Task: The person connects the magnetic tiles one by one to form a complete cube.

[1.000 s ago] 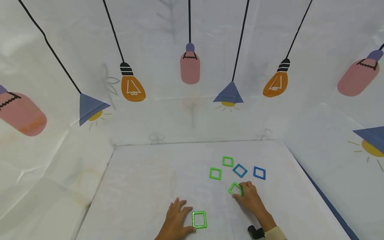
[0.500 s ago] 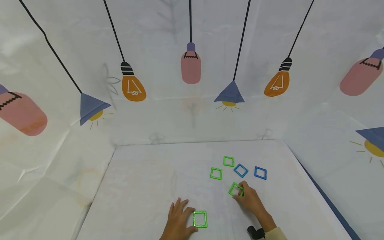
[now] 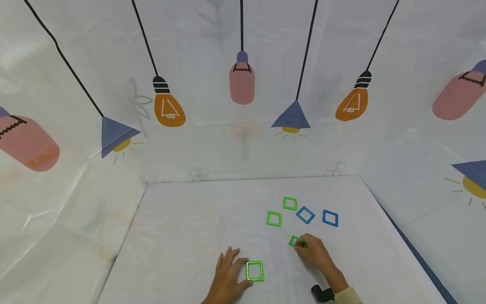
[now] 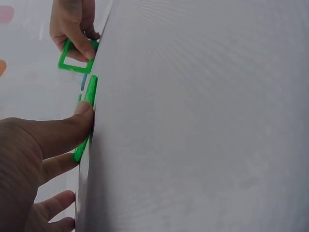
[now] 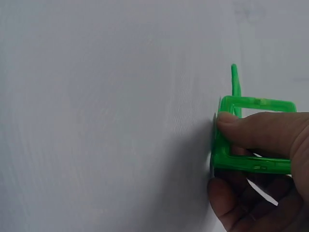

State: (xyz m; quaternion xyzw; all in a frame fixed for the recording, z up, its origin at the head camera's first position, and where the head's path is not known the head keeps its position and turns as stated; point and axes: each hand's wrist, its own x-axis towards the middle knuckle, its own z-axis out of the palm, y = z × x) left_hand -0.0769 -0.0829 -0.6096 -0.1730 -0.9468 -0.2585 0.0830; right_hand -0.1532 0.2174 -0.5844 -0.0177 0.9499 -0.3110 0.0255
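Observation:
Between thumb and index finger, my left hand holds a green open square magnetic tile that lies on the white table. The left wrist view shows that tile edge-on, the left thumb against its edge. Farther right, my right hand pinches a second green square tile along one side. This one is tilted up on edge, and the right thumb presses its near bar while other fingers curl behind. The two held tiles are apart in the head view.
Beyond the right hand lie two more green square tiles, one nearer and one farther. Beside them are a blue tile turned cornerwise and another blue tile. A white sheet printed with lamps encloses the table.
The right hand has tipped its green tile from nearly flat to steeply tilted. The left hand and its tile have shifted slightly away from the body and to the right.

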